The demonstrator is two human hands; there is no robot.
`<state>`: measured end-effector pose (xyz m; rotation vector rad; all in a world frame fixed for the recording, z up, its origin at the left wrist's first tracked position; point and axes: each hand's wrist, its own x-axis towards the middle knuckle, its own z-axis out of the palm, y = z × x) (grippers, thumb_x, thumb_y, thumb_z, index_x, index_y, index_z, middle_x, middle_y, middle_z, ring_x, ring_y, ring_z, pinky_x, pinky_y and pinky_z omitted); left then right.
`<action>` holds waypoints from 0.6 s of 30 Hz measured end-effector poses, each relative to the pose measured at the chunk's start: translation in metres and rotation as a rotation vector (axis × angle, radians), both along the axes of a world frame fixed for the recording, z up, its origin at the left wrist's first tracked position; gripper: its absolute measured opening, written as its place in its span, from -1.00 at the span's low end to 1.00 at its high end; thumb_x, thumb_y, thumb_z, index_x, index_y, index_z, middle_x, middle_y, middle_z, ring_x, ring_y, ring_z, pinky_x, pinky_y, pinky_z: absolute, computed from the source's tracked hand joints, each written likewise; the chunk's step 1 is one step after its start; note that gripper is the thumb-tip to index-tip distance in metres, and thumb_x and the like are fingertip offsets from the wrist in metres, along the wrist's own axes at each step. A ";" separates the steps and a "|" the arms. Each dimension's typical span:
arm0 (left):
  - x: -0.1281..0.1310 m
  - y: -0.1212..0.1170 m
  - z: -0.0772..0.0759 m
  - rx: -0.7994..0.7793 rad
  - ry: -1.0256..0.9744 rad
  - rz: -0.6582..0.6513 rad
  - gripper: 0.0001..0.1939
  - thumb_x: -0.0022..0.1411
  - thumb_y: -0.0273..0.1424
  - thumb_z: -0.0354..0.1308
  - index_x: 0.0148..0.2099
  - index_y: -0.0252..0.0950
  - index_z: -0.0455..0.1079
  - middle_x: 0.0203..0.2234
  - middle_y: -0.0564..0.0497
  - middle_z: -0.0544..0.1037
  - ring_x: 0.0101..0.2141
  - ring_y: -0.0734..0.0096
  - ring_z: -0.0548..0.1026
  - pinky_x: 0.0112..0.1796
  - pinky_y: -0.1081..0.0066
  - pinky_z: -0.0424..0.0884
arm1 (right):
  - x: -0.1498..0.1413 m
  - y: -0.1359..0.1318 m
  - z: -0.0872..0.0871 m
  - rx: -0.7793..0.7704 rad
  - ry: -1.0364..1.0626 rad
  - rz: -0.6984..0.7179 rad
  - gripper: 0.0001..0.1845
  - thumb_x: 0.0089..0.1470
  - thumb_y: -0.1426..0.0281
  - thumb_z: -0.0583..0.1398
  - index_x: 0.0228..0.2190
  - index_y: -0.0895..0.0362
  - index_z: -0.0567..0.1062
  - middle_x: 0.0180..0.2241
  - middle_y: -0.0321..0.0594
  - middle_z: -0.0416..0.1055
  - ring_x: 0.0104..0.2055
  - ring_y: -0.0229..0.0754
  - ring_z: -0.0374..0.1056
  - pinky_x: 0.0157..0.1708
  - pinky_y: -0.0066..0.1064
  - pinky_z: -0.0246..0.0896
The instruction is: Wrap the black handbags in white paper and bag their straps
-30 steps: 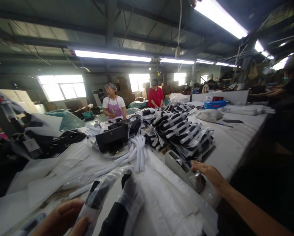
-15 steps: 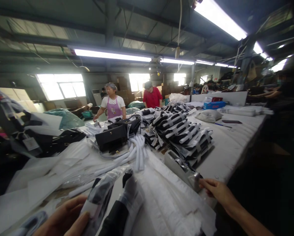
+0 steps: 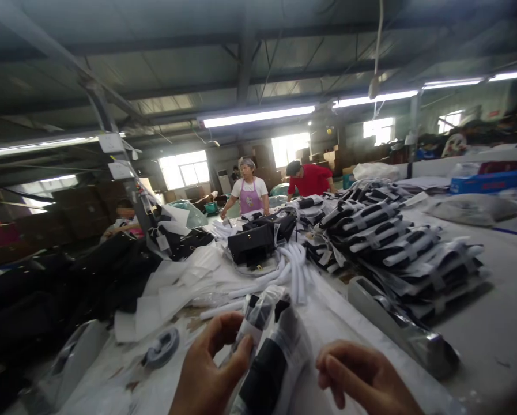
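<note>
My left hand (image 3: 215, 366) grips a black bundle (image 3: 264, 369) in clear plastic, the thumb pressing on a white band near its upper part. To the right of the bundle is my right hand (image 3: 362, 374), fingers curled and thumb against the index finger. Whether something thin is pinched there I cannot make out. A grey tape dispenser (image 3: 400, 328) stands on the table beyond my right hand. White sheet material lies under and around the bundle.
Plastic-wrapped black bundles (image 3: 392, 242) are stacked at the right. Ahead lie a black handbag (image 3: 252, 245) and white tubes (image 3: 295, 268). A grey ring-shaped roll (image 3: 161, 349) sits at the left. Two people, one in a purple apron (image 3: 250, 200), one in red (image 3: 312, 181), stand across the table.
My right hand has left the tape dispenser and come in beside the bundle. My left hand still holds the bundle. The view has turned to the left.
</note>
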<state>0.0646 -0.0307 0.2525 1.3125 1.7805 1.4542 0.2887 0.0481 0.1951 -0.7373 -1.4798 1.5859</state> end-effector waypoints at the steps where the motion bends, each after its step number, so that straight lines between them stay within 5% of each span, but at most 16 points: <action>1: 0.003 -0.001 0.001 0.011 0.030 0.005 -0.59 0.07 -0.04 0.28 -0.15 -0.22 0.48 -0.27 0.00 0.63 -0.18 0.21 0.58 -0.13 0.36 0.45 | -0.018 -0.008 0.013 -0.009 0.066 0.067 -0.53 -0.02 -0.05 0.33 -0.45 0.13 0.62 -0.52 -0.16 0.52 -0.53 -0.23 0.34 -0.50 -0.45 0.27; 6: 0.015 -0.004 0.003 0.090 0.100 0.053 -0.63 0.04 -0.08 0.29 -0.18 -0.19 0.48 -0.30 0.02 0.63 -0.21 0.21 0.57 -0.13 0.34 0.45 | -0.065 -0.015 0.036 0.048 0.138 0.147 -0.53 -0.01 -0.01 0.36 -0.46 0.18 0.62 -0.52 -0.19 0.52 -0.56 -0.32 0.29 -0.53 -0.53 0.19; 12: 0.013 -0.006 -0.005 0.167 0.172 0.073 -0.68 0.03 -0.12 0.29 -0.20 -0.17 0.51 -0.33 0.01 0.64 -0.24 0.19 0.57 -0.17 0.33 0.47 | -0.071 -0.007 0.032 0.075 -0.045 0.079 -0.49 -0.05 -0.03 0.36 -0.56 0.21 0.55 -0.62 -0.23 0.49 -0.67 -0.37 0.22 -0.66 -0.55 0.05; 18: 0.008 -0.007 -0.011 0.172 0.173 0.097 -0.71 0.00 -0.14 0.31 -0.23 -0.13 0.52 -0.34 0.06 0.64 -0.25 0.24 0.57 -0.17 0.38 0.46 | -0.070 0.001 0.031 0.024 -0.166 0.166 -0.43 -0.04 -0.09 0.32 -0.59 0.20 0.50 -0.66 -0.24 0.47 -0.73 -0.36 0.24 -0.72 -0.57 0.03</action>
